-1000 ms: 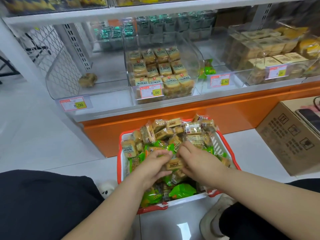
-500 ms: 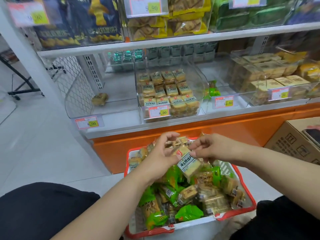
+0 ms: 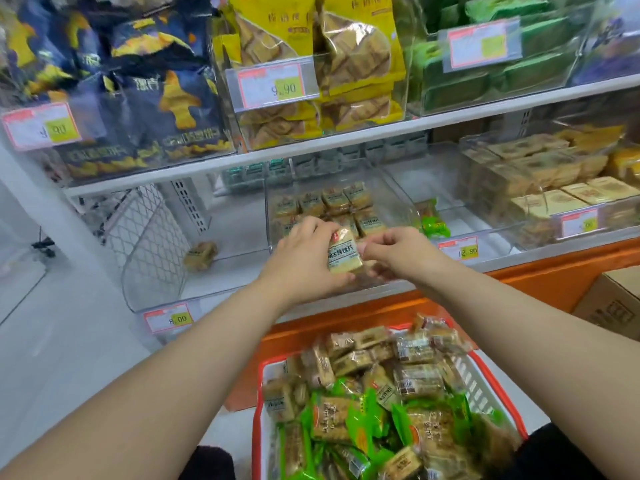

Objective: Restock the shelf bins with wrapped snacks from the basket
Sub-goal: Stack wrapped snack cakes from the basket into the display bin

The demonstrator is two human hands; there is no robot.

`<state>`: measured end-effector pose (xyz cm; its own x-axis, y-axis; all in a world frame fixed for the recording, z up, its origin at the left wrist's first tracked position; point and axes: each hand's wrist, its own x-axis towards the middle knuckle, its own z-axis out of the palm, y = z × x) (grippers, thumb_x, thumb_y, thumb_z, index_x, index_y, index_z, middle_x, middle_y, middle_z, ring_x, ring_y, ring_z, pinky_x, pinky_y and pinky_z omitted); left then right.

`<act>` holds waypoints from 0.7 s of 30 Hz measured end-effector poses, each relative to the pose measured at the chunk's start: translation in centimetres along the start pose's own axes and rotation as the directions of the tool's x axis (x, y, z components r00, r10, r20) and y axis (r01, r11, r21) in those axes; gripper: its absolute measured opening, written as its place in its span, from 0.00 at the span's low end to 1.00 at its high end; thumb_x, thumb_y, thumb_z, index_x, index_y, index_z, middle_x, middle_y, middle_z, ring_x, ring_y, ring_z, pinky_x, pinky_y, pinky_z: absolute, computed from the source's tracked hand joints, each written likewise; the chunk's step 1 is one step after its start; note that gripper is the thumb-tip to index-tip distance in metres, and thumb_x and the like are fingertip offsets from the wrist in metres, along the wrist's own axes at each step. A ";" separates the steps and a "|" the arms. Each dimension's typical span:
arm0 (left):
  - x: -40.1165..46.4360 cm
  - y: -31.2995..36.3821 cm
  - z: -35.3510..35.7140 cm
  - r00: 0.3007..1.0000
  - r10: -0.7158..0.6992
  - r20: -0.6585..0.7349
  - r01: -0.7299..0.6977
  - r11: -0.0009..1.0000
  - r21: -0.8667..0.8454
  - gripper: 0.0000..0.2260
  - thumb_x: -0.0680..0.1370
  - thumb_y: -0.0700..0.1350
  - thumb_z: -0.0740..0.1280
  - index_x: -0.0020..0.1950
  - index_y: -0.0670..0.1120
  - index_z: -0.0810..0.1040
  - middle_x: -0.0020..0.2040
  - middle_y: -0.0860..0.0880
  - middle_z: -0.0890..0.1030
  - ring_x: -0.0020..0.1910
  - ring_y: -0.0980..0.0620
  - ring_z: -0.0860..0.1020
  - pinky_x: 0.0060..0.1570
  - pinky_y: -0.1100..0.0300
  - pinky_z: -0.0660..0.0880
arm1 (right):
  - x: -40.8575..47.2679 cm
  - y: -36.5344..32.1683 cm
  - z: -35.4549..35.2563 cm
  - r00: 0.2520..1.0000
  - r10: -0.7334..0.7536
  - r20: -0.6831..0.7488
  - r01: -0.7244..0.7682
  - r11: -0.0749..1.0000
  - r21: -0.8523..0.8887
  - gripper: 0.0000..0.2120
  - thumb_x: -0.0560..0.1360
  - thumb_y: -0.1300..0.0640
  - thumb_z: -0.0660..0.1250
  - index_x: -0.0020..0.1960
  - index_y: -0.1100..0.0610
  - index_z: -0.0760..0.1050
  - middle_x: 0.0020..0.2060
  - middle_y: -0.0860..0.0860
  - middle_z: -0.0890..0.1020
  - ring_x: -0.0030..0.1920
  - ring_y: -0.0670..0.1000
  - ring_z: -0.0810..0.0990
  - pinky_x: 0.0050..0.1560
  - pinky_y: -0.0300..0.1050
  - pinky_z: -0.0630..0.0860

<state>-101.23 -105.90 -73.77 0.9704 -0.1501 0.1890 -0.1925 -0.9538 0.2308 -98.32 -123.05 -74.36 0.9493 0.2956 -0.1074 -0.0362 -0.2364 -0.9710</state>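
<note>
The left hand [image 3: 304, 261] grips a pale square wrapped snack with dark lettering [image 3: 343, 252], its fingertips hidden behind the pack. The right hand [image 3: 398, 254] pinches the pack's right edge, curled fingers covering that corner. Both hide the front of the clear plastic shelf bin [image 3: 332, 202] just beyond. Near, the red-rimmed white basket [image 3: 498, 389] is cut off below.
</note>
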 end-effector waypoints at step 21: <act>13.2 -8.5 4.3 0.973 -0.109 0.205 0.051 0.961 0.272 0.29 0.76 0.53 0.68 0.76 0.58 0.63 0.73 0.47 0.70 0.62 0.44 0.75 0.57 0.55 0.74 | 4.3 3.3 -1.5 0.999 -0.039 -0.024 0.023 0.877 -0.480 0.20 0.78 0.54 0.67 0.68 0.55 0.68 0.53 0.50 0.78 0.51 0.50 0.77 0.49 0.41 0.71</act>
<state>-86.16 -100.89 -77.36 0.9948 -0.0953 -0.0371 -0.0964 -0.9950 -0.0277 -93.86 -123.98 -77.73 0.9573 0.2820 -0.0643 0.1394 -0.6447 -0.7516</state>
